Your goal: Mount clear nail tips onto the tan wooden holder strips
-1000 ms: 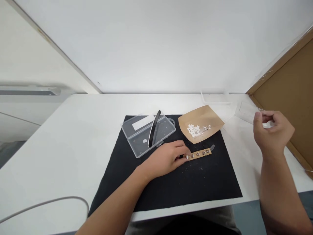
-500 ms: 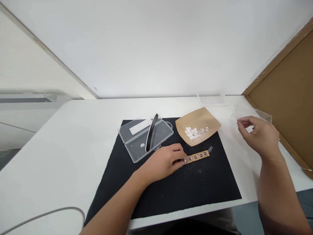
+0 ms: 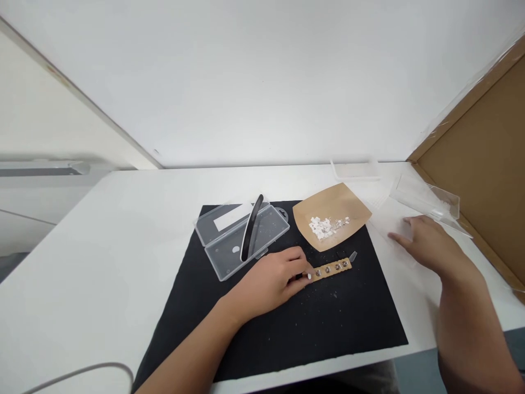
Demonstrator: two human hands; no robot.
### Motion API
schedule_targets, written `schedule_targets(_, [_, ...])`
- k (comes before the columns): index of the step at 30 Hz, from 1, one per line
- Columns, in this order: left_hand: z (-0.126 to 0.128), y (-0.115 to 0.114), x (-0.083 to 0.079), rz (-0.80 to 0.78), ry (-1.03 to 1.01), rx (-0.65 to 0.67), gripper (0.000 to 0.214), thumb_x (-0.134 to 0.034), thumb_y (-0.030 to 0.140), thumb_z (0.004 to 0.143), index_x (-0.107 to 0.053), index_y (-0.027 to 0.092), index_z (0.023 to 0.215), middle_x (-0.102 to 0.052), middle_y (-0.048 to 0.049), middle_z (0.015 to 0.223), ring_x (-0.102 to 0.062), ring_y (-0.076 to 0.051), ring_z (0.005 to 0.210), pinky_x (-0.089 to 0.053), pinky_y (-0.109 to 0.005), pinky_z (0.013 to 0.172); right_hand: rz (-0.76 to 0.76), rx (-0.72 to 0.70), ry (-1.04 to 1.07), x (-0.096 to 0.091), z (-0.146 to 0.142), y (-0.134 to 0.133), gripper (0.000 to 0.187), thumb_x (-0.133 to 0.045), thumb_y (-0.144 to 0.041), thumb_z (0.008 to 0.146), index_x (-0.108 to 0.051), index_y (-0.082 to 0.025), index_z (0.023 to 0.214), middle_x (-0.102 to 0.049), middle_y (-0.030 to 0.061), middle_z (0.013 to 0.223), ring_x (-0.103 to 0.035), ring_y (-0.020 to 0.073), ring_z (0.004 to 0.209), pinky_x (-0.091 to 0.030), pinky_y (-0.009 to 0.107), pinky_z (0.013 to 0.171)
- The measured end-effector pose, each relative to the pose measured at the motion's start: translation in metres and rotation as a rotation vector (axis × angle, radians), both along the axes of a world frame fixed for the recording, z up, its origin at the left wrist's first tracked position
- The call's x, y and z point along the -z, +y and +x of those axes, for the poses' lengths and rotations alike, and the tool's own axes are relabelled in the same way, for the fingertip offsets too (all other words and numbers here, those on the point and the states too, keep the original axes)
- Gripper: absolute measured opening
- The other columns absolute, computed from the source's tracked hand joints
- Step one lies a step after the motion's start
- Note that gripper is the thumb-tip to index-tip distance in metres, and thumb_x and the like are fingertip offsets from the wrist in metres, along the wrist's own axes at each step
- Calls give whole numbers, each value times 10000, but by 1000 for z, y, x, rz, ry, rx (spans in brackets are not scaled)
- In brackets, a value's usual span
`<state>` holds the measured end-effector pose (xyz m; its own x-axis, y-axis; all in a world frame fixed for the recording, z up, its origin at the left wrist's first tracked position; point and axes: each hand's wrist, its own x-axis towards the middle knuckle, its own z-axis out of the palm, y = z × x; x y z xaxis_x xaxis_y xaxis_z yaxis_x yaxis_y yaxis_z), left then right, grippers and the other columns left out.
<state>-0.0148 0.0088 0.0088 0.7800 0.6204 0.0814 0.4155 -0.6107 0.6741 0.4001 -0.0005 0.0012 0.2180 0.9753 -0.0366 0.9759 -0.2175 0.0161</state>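
Observation:
My left hand (image 3: 275, 276) rests on the black mat (image 3: 287, 323), fingers curled and pinched on the left end of a small wooden strip (image 3: 333, 268) set with several dark studs. A clear pointed tip (image 3: 353, 255) lies at the strip's right end. My right hand (image 3: 426, 244) lies flat on the white table (image 3: 135, 219), fingers stretched out over a thin clear sheet (image 3: 389, 221), just below a clear plastic box (image 3: 429, 200). A brown paper tray (image 3: 332, 210) with small white pieces sits between the hands.
An open clear plastic case (image 3: 238, 235) with a black curved file (image 3: 251, 227) across it lies at the mat's back left. A brown cardboard panel (image 3: 488, 158) stands at the right. A grey cable (image 3: 77, 372) curves at the front left. Another clear lid (image 3: 355, 169) lies far back.
My right hand has come down from mid-air, opened, and moved left onto the table beside the clear box. My left hand has stayed on the strip.

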Motion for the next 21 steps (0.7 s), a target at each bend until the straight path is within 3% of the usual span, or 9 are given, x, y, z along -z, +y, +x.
schedule_targets(4, [0, -1, 0, 14, 20, 9, 190, -592, 241, 1080, -763, 216, 1159, -672, -62, 1052, -687, -166, 863, -537, -273, 766, 2, 37, -33, 8, 8, 9, 518, -519, -562, 1026, -729, -145, 1250, -695, 235, 1285, -663, 408, 1167, -525, 495, 884])
schedule_targets(10, [1, -2, -1, 17, 29, -4, 201, -577, 258, 1086, -761, 217, 1155, -677, -65, 1066, -700, -170, 867, -562, -281, 796, 45, 114, -58, 3, -4, 17, 342, -571, -415, 991, -804, -169, 1039, -777, 189, 1045, -710, 378, 994, -519, 451, 775])
schedule_targets(14, [2, -2, -1, 25, 44, -2, 189, -599, 239, 1071, -765, 217, 1158, -677, -59, 1066, -694, -170, 856, -545, -281, 774, -7, 174, -100, -2, -14, 24, 400, -531, -440, 1029, -802, -156, 953, -766, 199, 985, -709, 385, 970, -508, 462, 771])
schedule_targets(21, [3, 0, 0, 57, 32, 10, 177, -621, 221, 1053, -771, 205, 1145, -678, -60, 1056, -676, -168, 845, -519, -279, 752, 39, 275, -77, 1, -15, 35, 484, -454, -496, 1065, -799, -172, 1165, -725, 237, 1209, -704, 407, 1082, -533, 474, 796])
